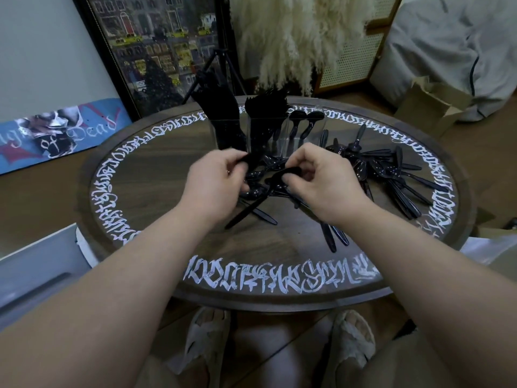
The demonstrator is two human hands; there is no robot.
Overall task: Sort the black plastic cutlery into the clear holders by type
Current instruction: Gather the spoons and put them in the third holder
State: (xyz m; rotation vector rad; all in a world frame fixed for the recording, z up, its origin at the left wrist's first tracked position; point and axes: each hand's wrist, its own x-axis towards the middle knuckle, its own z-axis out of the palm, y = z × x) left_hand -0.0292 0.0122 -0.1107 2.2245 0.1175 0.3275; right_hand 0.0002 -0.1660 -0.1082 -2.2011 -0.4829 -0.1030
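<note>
Three clear holders stand in a row at the back of the round table [279, 247]: the left holder [228, 133] is packed with knives, the middle holder [265, 133] with forks, and the right holder [303, 133] has a few spoons. My left hand [215, 183] grips a bunch of black spoons [260, 175] just in front of the holders. My right hand [321, 180] pinches a black spoon [279, 175] at its bowl end, close beside the left hand. More loose cutlery [391, 175] lies heaped on the table's right side. A few handles [333, 236] stick out under my right wrist.
The table carries a ring of white lettering near its rim. A framed picture [156, 51] and a tripod [223, 63] stand behind it, with pampas grass [293, 37] to the right. A cardboard box [430, 105] sits on the floor at right, a white box [36, 270] at left.
</note>
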